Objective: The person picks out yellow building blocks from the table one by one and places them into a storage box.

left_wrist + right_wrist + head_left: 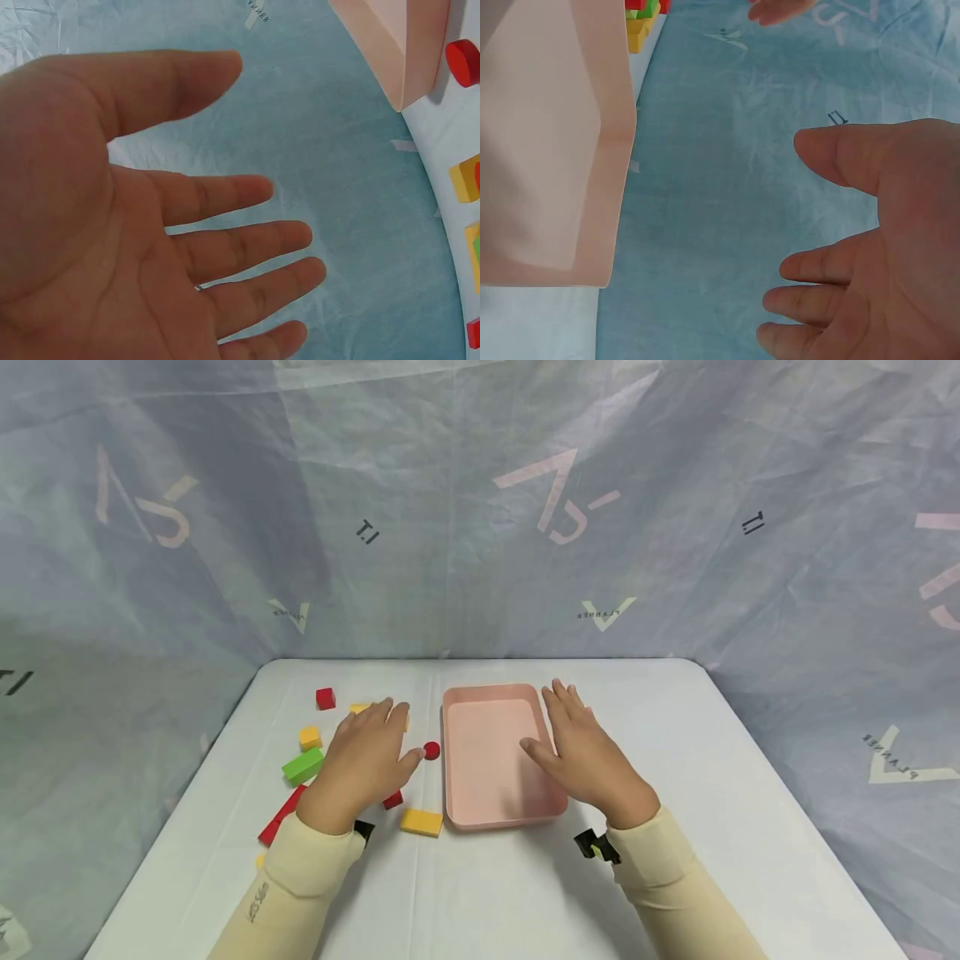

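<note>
Both hands are held out over the table with nothing in them. The left hand (363,766) hovers above the coloured blocks with its fingers straight and thumb spread; its bare palm fills much of the left wrist view. The right hand (588,760) has its fingers extended too, and its thumb overlaps the right side of a pink tray (491,752). That shallow rectangular tray has a bare floor. Near the left thumb lies a red disc (432,750). A yellow block (422,822) sits close to the tray's lower left corner, and a red block (393,799) shows beside the left wrist.
Left of the left hand lie a green block (303,766), a small yellow block (310,737), a red cube (325,698) and a long red piece (282,815). The left forearm hides part of this group. A grey printed sheet (450,527) hangs behind the white table (660,710).
</note>
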`<state>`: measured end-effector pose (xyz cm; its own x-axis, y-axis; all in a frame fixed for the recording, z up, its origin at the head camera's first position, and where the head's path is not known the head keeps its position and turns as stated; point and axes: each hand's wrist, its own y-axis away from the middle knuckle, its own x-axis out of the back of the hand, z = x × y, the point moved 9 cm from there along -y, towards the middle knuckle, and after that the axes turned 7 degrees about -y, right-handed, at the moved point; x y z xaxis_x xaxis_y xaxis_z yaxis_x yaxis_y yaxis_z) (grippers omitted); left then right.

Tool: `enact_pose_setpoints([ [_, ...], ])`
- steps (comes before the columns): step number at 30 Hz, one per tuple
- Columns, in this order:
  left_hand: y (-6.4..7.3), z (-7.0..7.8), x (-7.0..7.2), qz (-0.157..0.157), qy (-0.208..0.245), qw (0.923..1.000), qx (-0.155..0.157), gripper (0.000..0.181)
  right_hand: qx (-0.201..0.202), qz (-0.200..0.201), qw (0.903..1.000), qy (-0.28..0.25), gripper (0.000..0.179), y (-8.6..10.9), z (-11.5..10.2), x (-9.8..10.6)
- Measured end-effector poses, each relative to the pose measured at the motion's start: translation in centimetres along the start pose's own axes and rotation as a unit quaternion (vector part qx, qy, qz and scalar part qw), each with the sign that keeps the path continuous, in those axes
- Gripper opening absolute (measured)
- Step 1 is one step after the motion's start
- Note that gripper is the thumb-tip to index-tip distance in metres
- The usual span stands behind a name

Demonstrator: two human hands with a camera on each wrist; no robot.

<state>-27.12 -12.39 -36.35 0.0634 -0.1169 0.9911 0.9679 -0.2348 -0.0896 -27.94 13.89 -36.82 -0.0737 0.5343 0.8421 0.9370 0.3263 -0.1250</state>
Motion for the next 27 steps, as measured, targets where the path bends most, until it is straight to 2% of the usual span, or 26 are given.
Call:
enact_pose_setpoints([
  [8,0.3,-0.1,-0.3,-0.006,0.008,0.9999,-0.002,0.076,-0.026,-0.003,0.9989,-0.039,0.088,0.2,1.0,-0.3],
  [16,0.5,-0.3,-1.2,-0.022,0.010,0.9997,0.007,0.083,-0.034,0.003,0.9973,-0.066,0.086,0.3,2.1,-0.9],
  [23,0.7,-0.4,-1.2,-0.011,0.013,0.9999,0.000,0.073,-0.042,0.006,0.9961,-0.078,0.084,0.3,3.1,-1.4],
  [27,0.7,-0.5,-1.4,-0.019,0.011,0.9997,0.002,0.073,-0.044,0.010,0.9958,-0.080,0.083,0.4,3.8,-1.8],
])
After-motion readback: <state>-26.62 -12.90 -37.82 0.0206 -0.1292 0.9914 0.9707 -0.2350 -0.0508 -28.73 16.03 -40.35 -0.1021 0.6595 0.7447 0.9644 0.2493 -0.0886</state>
